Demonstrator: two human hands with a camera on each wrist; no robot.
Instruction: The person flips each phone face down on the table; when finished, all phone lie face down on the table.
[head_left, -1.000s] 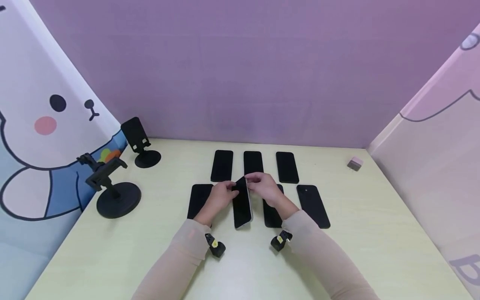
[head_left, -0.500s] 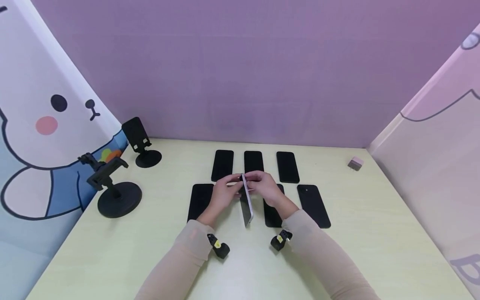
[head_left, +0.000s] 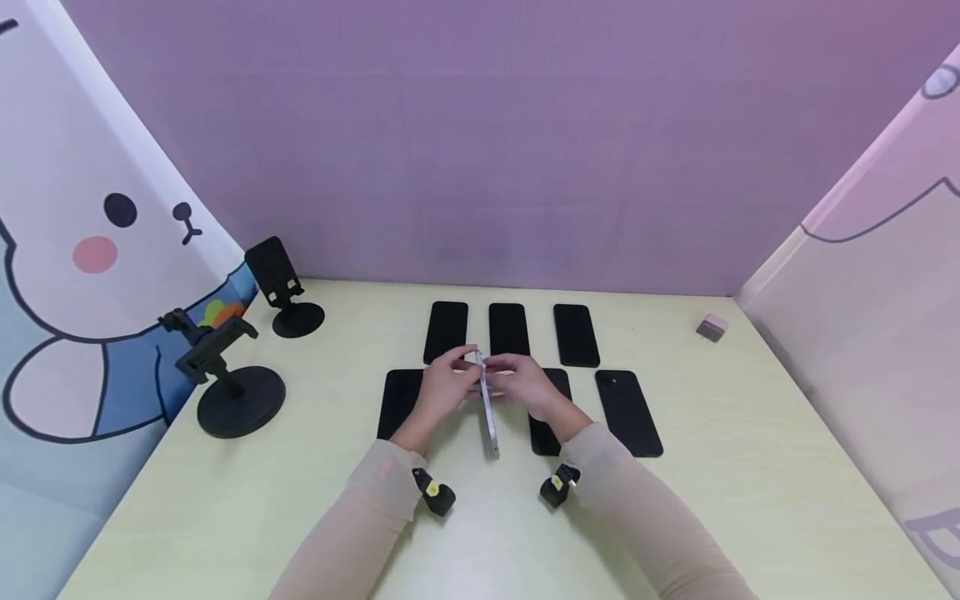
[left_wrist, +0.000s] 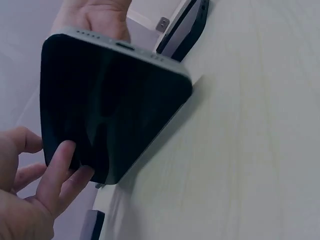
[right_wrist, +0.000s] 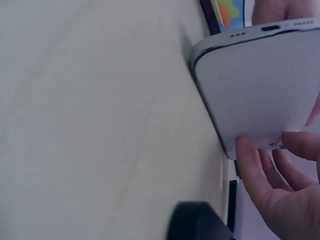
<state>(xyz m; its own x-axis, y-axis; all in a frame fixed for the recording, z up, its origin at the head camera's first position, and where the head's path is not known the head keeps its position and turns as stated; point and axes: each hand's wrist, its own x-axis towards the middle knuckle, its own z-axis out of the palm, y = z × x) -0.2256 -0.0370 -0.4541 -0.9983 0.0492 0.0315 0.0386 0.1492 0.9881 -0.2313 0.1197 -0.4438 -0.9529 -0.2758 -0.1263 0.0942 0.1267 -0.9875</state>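
Observation:
A smartphone (head_left: 490,421) with a black screen stands on its long edge at the middle of the table, its short end toward me. My left hand (head_left: 444,385) pinches its far end from the screen side. On the other side, my right hand (head_left: 523,387) holds the same end against the pale back. The left wrist view shows the dark screen of the smartphone (left_wrist: 110,95) with two left fingertips on it. In the right wrist view the plain white back of the smartphone (right_wrist: 255,85) faces the camera, right fingers near its lower end.
More phones lie flat around the hands: a back row with a left phone (head_left: 446,331), and a front row with a phone (head_left: 400,398) and a face-down one (head_left: 628,412). Two black phone stands (head_left: 242,402) are on the left. A small pink-grey block (head_left: 712,327) sits far right.
The smartphone has turned from screen facing up and tilted to standing on its long edge. Both hands have shifted slightly left, and the right hand now lies lower against the back.

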